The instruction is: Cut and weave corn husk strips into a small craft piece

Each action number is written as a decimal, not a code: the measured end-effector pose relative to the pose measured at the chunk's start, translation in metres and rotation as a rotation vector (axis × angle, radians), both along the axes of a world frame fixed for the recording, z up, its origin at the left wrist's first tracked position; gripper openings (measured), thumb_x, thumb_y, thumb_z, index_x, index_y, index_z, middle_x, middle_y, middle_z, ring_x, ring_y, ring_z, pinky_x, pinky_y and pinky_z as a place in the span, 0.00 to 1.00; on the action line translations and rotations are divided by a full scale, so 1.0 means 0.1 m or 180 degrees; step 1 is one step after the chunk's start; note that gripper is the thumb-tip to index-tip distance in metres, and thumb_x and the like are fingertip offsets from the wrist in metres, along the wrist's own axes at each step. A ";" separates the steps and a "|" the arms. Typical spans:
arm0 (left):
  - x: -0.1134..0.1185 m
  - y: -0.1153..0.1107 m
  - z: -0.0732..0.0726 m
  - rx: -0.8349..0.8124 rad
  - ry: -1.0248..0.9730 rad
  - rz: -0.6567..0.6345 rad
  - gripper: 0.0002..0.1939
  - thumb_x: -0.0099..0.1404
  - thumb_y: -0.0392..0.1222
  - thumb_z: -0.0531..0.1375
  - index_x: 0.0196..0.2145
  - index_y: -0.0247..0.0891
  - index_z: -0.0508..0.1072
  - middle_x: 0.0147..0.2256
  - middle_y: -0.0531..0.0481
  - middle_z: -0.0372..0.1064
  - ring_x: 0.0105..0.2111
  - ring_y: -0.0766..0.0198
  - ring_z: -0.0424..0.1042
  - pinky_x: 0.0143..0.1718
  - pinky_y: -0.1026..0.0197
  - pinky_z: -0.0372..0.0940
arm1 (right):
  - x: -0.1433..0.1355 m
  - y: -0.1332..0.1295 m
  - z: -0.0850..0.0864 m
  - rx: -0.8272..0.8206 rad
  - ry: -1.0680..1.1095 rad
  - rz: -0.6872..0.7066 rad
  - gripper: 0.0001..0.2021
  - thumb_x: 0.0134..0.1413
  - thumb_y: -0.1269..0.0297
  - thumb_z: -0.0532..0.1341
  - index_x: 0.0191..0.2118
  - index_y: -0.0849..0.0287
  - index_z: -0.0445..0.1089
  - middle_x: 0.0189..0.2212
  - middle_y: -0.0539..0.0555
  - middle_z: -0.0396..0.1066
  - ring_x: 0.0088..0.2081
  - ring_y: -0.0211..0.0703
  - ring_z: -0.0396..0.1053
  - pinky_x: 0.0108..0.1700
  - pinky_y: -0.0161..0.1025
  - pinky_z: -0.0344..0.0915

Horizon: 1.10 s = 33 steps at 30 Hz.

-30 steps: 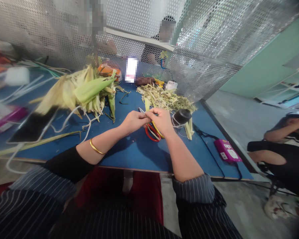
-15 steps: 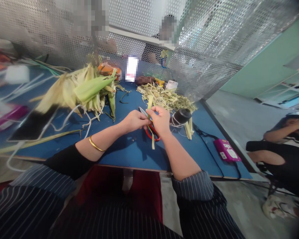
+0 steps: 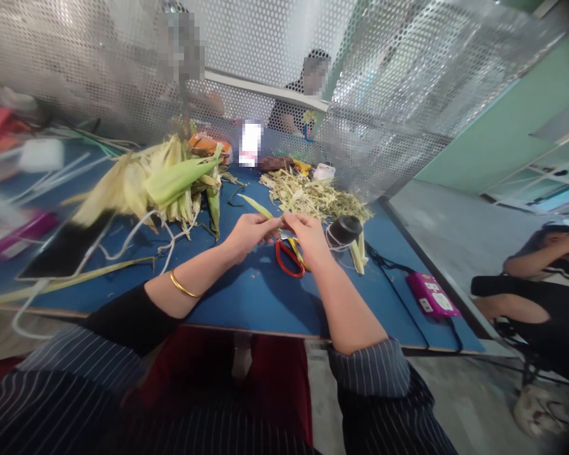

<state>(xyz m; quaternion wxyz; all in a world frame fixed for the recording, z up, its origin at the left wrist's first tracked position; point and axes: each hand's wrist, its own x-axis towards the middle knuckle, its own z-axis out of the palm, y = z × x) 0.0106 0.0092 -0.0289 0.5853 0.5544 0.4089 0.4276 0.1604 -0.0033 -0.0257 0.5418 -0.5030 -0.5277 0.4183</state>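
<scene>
My left hand [image 3: 250, 235] pinches a pale green husk strip [image 3: 256, 206], whose pointed end sticks out to the upper left. Close beside it, my right hand [image 3: 307, 235] has its fingertips closed on the same husk material; a short piece rises above them. Below the hands lie scissors [image 3: 290, 260] with red and yellow handles, their blades partly hidden by the fingers. A black spool [image 3: 344, 232] wound with pale thread stands right of my right hand. Behind it spreads a pile of shredded husk [image 3: 317, 193].
Whole corn husks [image 3: 171, 177] lie on the left of the blue table [image 3: 246, 303], near a dark tablet [image 3: 69, 246] with a white cable. A lit phone [image 3: 250, 144] stands behind. At right are a purple packet [image 3: 432, 295], black cords and a seated person [image 3: 540, 297].
The husk strip, upright and hanging down past the scissors before, now points to the upper left between my fingertips. Both hands have drawn slightly back from the scissors, whose handles show more fully.
</scene>
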 end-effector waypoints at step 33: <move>-0.04 0.02 0.09 -0.0840 -0.0760 0.0373 0.06 0.54 0.38 0.66 0.25 0.30 0.76 0.23 0.47 0.73 0.20 0.72 0.67 0.19 0.69 0.51 | 0.01 -0.10 0.07 0.1274 -0.2450 -0.0228 0.15 0.59 0.55 0.56 0.25 0.57 0.67 0.20 0.47 0.65 0.25 0.37 0.61 0.31 0.35 0.55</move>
